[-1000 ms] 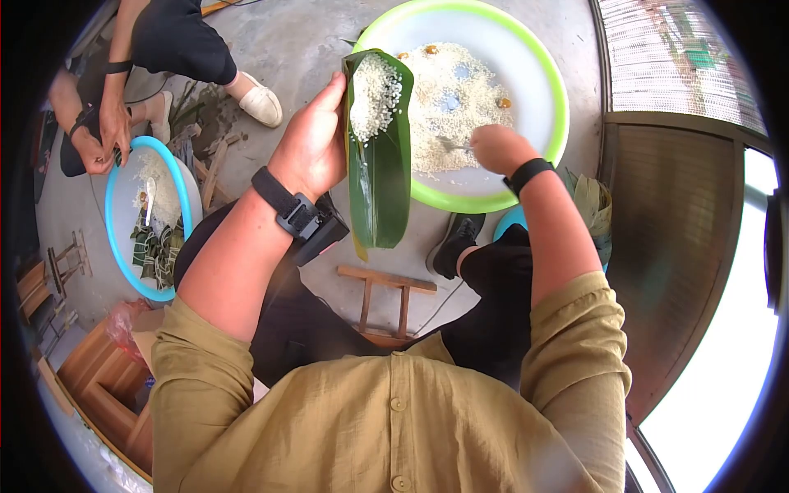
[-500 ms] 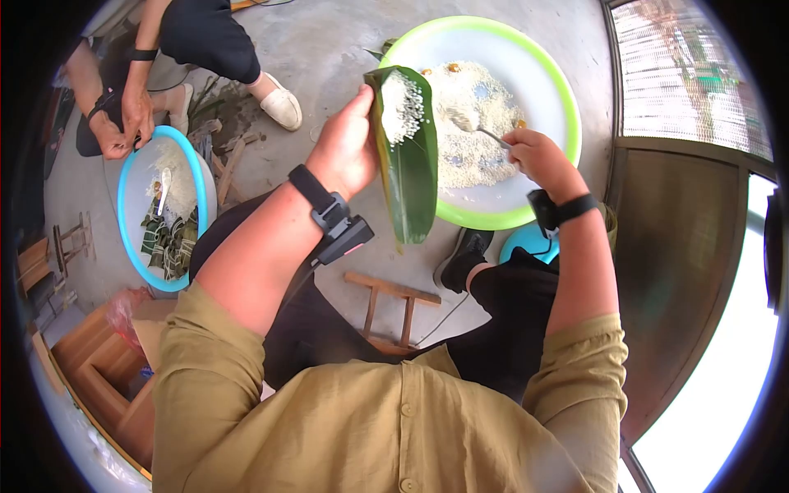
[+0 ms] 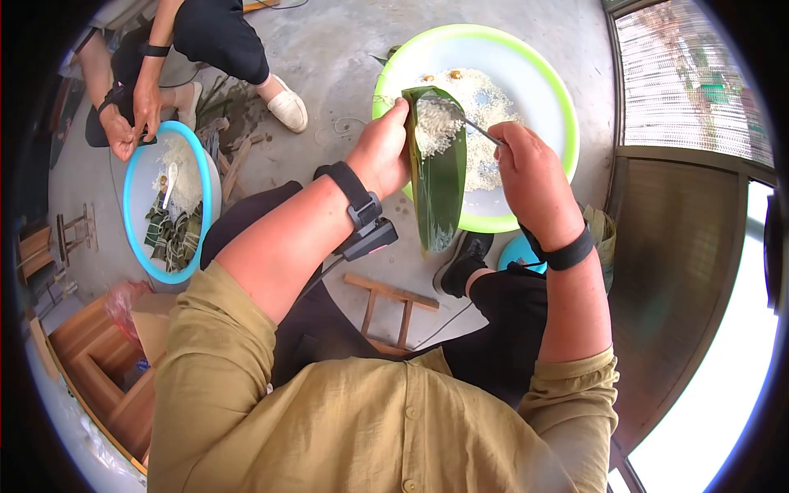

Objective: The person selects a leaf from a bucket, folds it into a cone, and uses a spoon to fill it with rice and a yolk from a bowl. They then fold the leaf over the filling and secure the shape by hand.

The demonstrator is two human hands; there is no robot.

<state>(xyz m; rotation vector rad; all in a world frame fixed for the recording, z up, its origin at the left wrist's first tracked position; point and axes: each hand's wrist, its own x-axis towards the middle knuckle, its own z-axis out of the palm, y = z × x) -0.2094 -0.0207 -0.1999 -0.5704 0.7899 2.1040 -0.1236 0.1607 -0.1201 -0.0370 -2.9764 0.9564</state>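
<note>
My left hand (image 3: 384, 149) is closed around the edge of a long green leaf (image 3: 438, 197), folded at its upper end into a pocket. White rice (image 3: 437, 127) fills that pocket. My right hand (image 3: 532, 168) grips the handle of a metal spoon (image 3: 478, 130), whose bowl end lies over the rice in the leaf. Beneath both hands stands a wide white basin with a lime-green rim (image 3: 567, 99), and loose rice (image 3: 486, 90) with a few brown pieces is spread inside it.
At left, another person's hands (image 3: 136, 123) work over a blue-rimmed basin (image 3: 127, 205) holding rice, a white spoon and tied leaf parcels (image 3: 174, 238). A wooden stool (image 3: 390, 300) stands between my legs. A wooden box (image 3: 99, 353) lies lower left; a brown panel door (image 3: 682, 271) borders the right.
My right hand has lifted the spoon from the basin's rice to the leaf pocket. The leaf and my left hand have shifted right and slightly down.
</note>
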